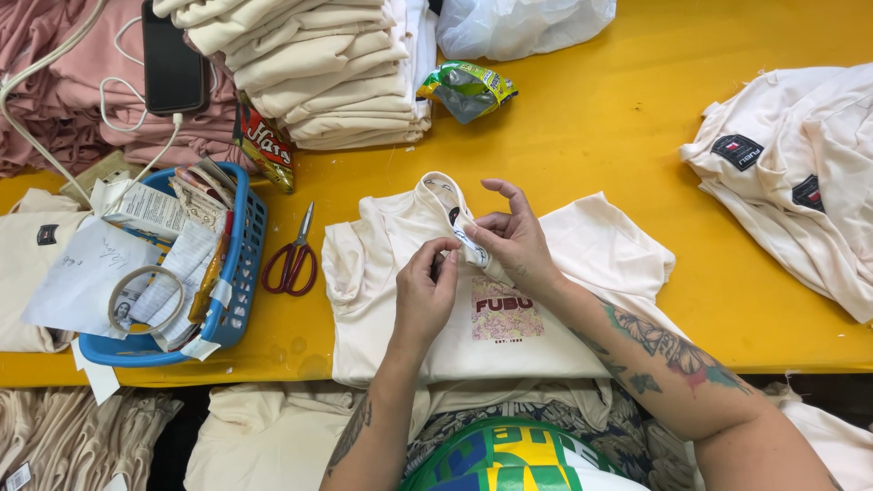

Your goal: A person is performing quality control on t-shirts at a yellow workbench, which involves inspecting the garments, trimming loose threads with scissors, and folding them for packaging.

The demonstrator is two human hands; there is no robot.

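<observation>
A cream T-shirt [391,273] with a printed chest graphic lies flat on the yellow table [618,136], collar away from me. My right hand [514,238] pinches the small white label [469,244] at the shirt's neck between thumb and fingers. My left hand [426,289] is closed beside it, fingertips on the same collar fabric right next to the label. Both hands meet over the neckline, above the graphic.
Red-handled scissors [293,259] lie left of the shirt. A blue basket [238,264] of papers and tape stands further left. A stack of folded cream shirts [327,73] is behind, more cream shirts [800,173] at right. A phone [171,56] charges on pink cloth; a snack bag [467,89] lies nearby.
</observation>
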